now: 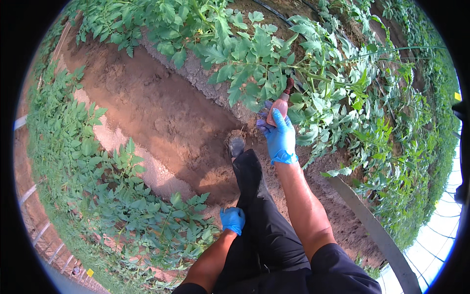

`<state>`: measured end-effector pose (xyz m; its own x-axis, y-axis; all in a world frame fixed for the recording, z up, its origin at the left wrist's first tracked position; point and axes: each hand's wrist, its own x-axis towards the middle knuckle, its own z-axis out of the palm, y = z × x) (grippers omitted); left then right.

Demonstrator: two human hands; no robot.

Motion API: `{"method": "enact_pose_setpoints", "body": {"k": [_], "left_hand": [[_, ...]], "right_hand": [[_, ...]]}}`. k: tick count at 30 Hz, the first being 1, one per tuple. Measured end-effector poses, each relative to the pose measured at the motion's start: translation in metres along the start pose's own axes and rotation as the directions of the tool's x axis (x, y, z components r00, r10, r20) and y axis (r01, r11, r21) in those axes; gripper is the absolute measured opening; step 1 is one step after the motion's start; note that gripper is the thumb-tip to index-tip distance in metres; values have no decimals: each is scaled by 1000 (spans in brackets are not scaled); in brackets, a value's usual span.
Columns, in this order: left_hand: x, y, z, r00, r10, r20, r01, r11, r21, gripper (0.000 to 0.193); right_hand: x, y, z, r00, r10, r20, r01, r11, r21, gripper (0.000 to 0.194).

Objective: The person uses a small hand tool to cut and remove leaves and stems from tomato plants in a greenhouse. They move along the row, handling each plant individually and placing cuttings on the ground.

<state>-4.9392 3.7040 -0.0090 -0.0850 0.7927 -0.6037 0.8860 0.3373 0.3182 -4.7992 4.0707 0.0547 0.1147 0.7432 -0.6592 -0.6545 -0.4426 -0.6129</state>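
My right hand [279, 137], in a blue glove stained purple at the fingertips, grips a small pinkish squeeze bottle [279, 110]. The bottle's dark red tip [289, 85] points up into the leaves of a tomato plant [257, 55], close to a stem [319, 77]. Whether the tip touches the plant I cannot tell. A small yellow flower [309, 56] shows just above it. Lower down, my left hand [232, 219], also blue-gloved, rests beside my leg with its fingers curled; its palm is hidden.
A bare soil path [158, 99] runs between two rows of tomato plants, with the left row [110, 183] near my left arm. My shoe [237, 145] stands on the path. A grey curved post or beam [374, 228] rises at the lower right. Black drip tubing [273, 13] lies above.
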Motion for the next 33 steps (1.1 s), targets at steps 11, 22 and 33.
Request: {"method": "enact_pose_setpoints", "body": {"k": [11, 22, 33], "left_hand": [[89, -40, -55, 988, 151, -32, -150, 988, 34, 17], [134, -64, -96, 976, 216, -18, -216, 976, 16, 15], [183, -76, -224, 983, 116, -139, -152, 945, -288, 22]], "right_hand": [[123, -37, 24, 960, -215, -182, 228, 972, 53, 42], [110, -36, 32, 968, -162, -189, 144, 984, -103, 43], [94, -37, 48, 956, -211, -201, 199, 977, -78, 42]]}}
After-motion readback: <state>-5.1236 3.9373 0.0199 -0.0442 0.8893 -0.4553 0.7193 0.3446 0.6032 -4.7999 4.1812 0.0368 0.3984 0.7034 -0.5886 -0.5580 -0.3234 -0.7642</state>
